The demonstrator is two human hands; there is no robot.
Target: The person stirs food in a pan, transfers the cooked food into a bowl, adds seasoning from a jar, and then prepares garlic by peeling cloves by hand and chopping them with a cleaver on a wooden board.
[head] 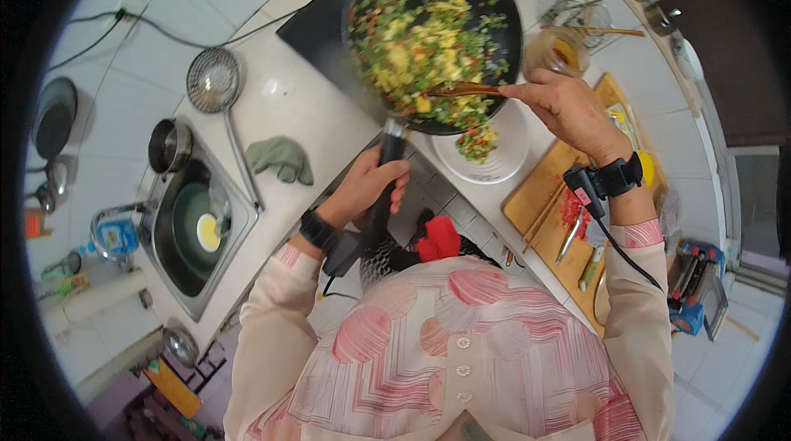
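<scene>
My left hand [376, 184] grips the black handle [390, 156] of a frying pan [513, 14], which is held over a white bowl [454, 166] at the counter's edge. In my right hand [559, 104] is a brown wooden spatula [466, 90], its blade in the food near the pan's lower rim. Chopped green, red and yellow food [426, 39], with pieces like scrambled egg, covers much of the pan. Some of it [476, 141] spills over the rim and lies in the bowl. The pan tilts towards the bowl.
A black cooktop [321, 27] lies behind the pan. At left are a skimmer [214, 79], a green cloth [281, 156] and a sink [253, 218] with a small pot [168, 144] beside it. At right, a wooden cutting board [525, 194] bears chopsticks [547, 212], a knife [570, 237] and red chopped bits.
</scene>
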